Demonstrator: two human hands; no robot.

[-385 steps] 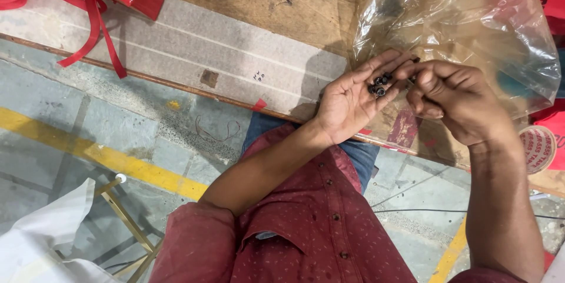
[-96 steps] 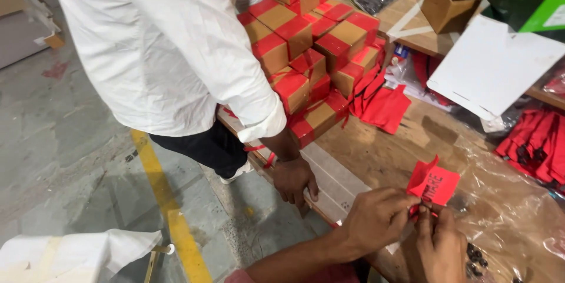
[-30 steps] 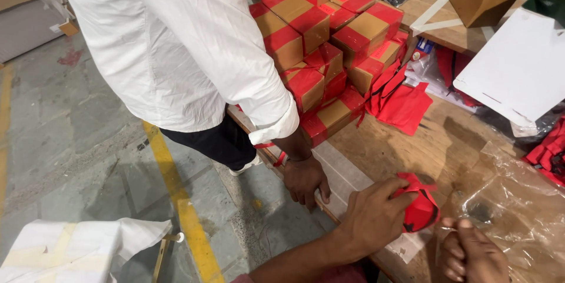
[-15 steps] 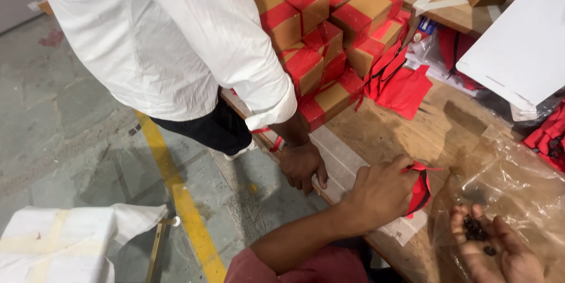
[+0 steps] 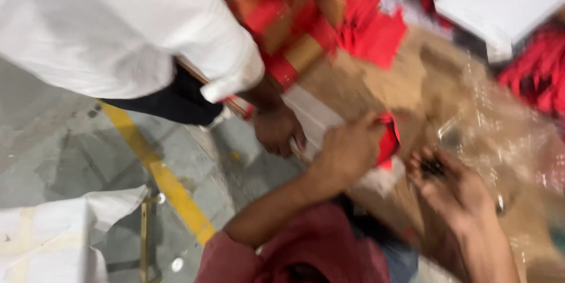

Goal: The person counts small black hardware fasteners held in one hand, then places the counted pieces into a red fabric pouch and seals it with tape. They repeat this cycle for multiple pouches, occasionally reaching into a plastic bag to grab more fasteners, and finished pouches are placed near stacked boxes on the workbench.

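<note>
Counter (image 5: 376, 91): brown, blurred, my work surface. Co-worker's white sleeve (image 5: 194, 30), their hand (image 5: 276, 130) at counter edge. Clear plastic sheet (image 5: 500, 136). My left hand (image 5: 350, 147): grip closed around red pouch (image 5: 388, 138). My right hand (image 5: 453, 186): palm cupped, loosely holding small dark pieces (image 5: 432, 167).

Red-and-tan small boxes (image 5: 294, 18): stacked at the top centre of the wooden table, blurred. Flat red pouches (image 5: 376, 32): lying just beside the stack, on its right. Red folded pouch (image 5: 387, 138): gripped in the left hand (image 5: 347, 150). Clear plastic bag (image 5: 500, 136): crumpled, at right. White flat carton (image 5: 506, 0): top right corner.
</note>
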